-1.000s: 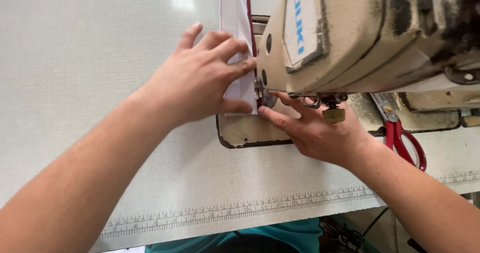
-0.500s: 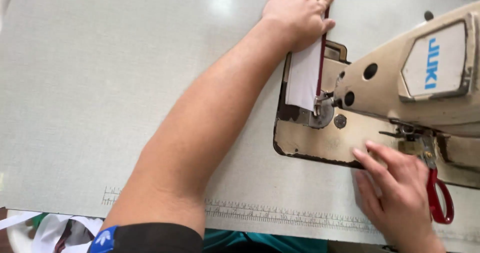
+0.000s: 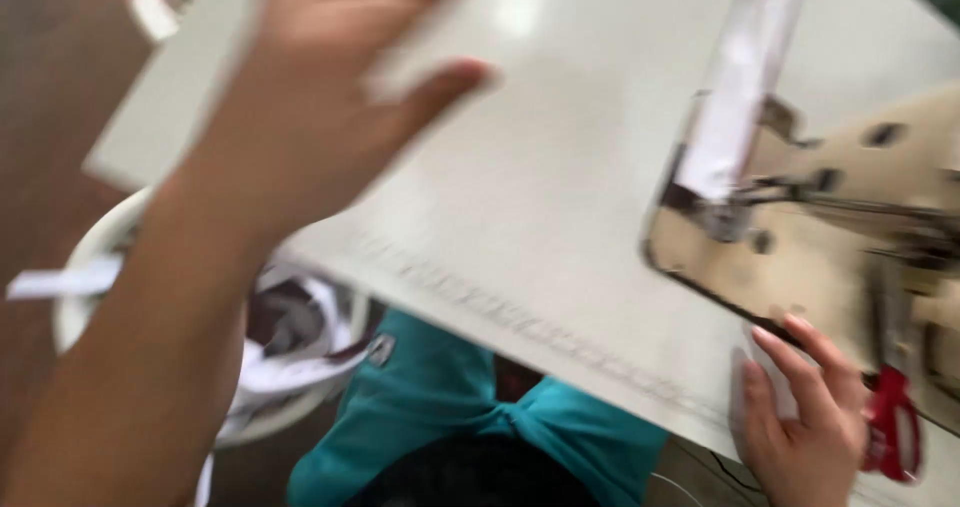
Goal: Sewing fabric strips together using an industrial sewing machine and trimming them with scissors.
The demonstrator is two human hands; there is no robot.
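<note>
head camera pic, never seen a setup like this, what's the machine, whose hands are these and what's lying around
The picture comes from a camera worn on a person's head, looking down, so both hands are that person's own. It is blurred because the view is swinging.

The beige machine at the right is a sewing machine, set into a pale table. A strip of white fabric lies under its needle area.

The left hand is raised above the table, fingers spread; blur hides whether it holds anything. The right hand rests open at the table's near edge, beside red-handled scissors.

Below the table, at the left, a white basket holds fabric scraps. The teal cloth is the person's clothing.
</note>
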